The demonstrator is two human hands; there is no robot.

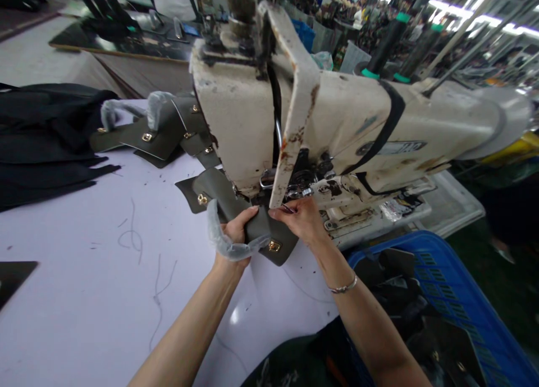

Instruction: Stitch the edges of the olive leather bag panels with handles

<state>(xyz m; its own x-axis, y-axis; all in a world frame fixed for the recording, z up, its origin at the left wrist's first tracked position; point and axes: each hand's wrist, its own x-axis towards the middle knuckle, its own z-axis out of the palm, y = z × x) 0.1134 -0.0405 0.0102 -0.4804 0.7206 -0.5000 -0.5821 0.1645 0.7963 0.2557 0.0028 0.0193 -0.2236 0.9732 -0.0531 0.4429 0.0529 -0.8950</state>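
Observation:
A dark olive bag piece (256,224) with gold clasps and a plastic-wrapped handle (231,247) lies under the head of a cream sewing machine (236,117). My left hand (236,232) reaches through the handle loop and grips the piece, thumb on top, close to the presser foot area. On the other side, my right hand (301,218) is closed in a pinch beside the machine's rusty guard bar (290,134). A thin, shiny sliver shows at its fingers, too small to name. The needle is hidden behind the guard and head.
More olive bag pieces (155,137) with clasps lie left of the machine, beside black fabric strips (46,140). A blue basket (455,280) of similar pieces stands at right. Loose threads (158,297) lie on the white table (96,319).

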